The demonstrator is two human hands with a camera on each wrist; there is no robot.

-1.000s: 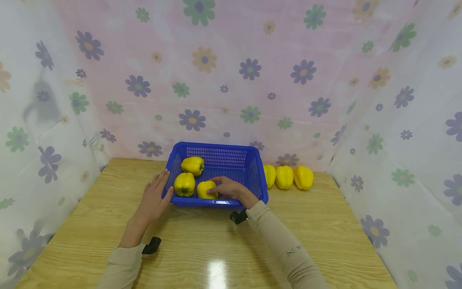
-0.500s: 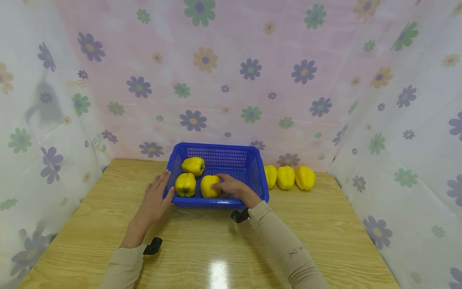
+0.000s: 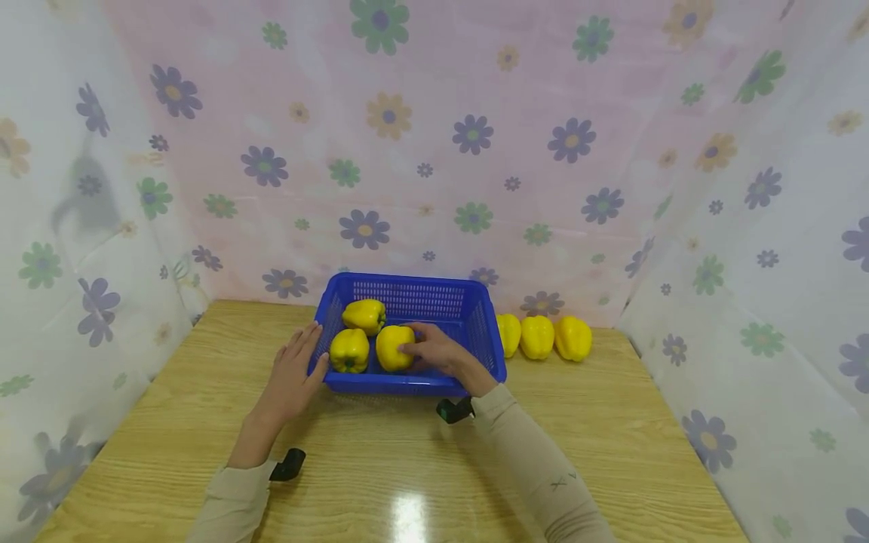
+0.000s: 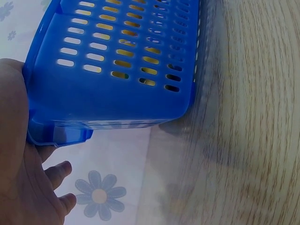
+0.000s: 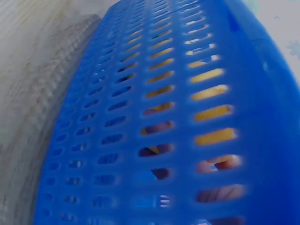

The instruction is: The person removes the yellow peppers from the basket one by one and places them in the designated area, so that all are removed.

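Observation:
Inside the blue plastic basket (image 3: 407,383), my right hand (image 3: 441,353) grips a yellow bell pepper (image 3: 394,348) from its right side, with the thumb on the near face. Two more yellow bell peppers lie to its left, one near the front (image 3: 349,351) and one behind (image 3: 364,315). My left hand (image 3: 288,381) rests along the basket's left rim, fingers extended and thumb at the front left corner. In the left wrist view, this hand (image 4: 23,183) touches the rim beside the slotted wall (image 4: 108,89). Through the slots in the right wrist view, parts of the right-hand fingers (image 5: 220,164) show.
A row of yellow bell peppers (image 3: 537,337) stands on the wooden table (image 3: 366,467) just right of the basket; the leftmost is partly hidden by its wall. Flower-patterned cloth (image 3: 434,151) hangs behind the table and along both sides.
The pepper in my right hand has turned more upright and shifted slightly toward the back of the basket. My left hand has stayed on the left rim.

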